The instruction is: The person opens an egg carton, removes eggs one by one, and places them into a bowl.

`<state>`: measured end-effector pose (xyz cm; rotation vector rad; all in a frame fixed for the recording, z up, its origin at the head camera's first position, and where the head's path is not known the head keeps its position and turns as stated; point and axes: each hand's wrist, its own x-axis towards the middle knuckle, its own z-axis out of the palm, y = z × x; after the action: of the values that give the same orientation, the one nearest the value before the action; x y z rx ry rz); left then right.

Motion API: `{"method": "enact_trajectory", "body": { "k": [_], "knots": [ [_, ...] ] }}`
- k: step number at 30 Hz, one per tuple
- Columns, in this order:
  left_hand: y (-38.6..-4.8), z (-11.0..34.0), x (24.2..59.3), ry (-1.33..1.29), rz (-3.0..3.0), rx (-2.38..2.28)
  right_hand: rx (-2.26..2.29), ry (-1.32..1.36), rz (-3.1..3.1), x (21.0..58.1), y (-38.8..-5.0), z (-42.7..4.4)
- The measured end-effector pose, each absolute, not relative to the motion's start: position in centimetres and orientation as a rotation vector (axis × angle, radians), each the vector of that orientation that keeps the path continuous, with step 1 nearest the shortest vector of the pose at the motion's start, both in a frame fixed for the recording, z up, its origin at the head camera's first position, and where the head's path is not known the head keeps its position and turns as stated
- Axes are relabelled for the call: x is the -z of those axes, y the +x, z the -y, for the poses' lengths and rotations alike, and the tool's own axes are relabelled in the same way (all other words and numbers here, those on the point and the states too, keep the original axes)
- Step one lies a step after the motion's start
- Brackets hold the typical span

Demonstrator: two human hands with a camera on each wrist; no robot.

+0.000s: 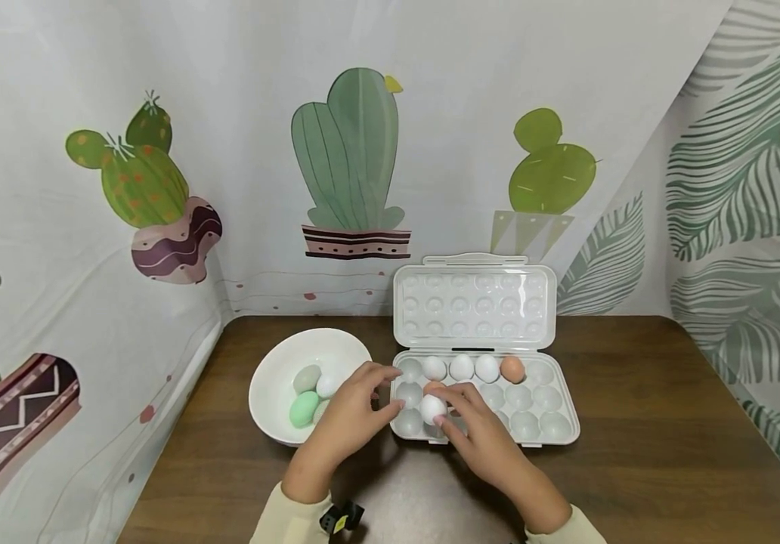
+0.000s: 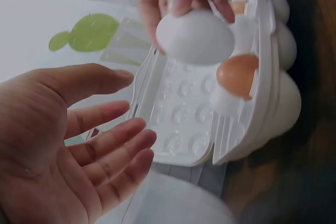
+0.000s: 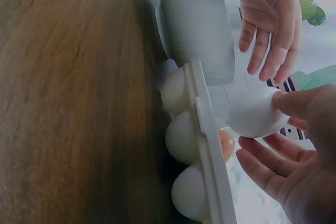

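Between thumb and fingers, my right hand [image 1: 481,431] pinches a white egg [image 1: 434,409] over the left front part of a clear-white egg carton [image 1: 570,423]. Just behind that egg a brown egg [image 2: 238,75] sits in a cup of the carton, mostly hidden in the head view. Three white eggs [image 1: 461,368] and another brown egg [image 1: 513,369] stand in the carton's back row. My left hand [image 1: 356,408] hovers between the bowl and the carton's left edge; in the left wrist view its fingers are spread and hold nothing.
A white bowl [image 1: 269,378] stands left of the carton, holding a green egg [image 1: 304,409], a grey-green egg [image 1: 307,377], a white egg [image 1: 328,385] and a partly hidden pale one. The carton's lid [image 1: 475,302] is raised against the cactus-print cloth [image 1: 458,174]. Beneath is a brown wooden table [image 1: 635,468].
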<state>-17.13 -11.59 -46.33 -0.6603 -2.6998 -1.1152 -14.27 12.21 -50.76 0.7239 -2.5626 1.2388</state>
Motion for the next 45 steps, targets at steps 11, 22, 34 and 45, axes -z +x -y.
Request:
{"method": "enact_trajectory", "body": {
  "k": [11,22,34,45],
  "knots": [
    [-16.3,9.4,46.7,-0.806,2.738,1.174,-1.301,0.733,2.428,50.4,-14.3,-12.2],
    [-16.0,8.5,47.1,-0.800,2.756,1.183,-1.376,0.737,2.348,50.1,-14.1,-12.0],
    [-16.1,8.1,47.1,-0.817,2.700,1.245,-1.428,0.786,2.292,50.2,-14.1,-12.0],
    [-15.9,8.2,47.1,-0.814,2.678,1.234,-1.444,0.802,2.259,50.3,-14.2,-11.8]
  ]
}}
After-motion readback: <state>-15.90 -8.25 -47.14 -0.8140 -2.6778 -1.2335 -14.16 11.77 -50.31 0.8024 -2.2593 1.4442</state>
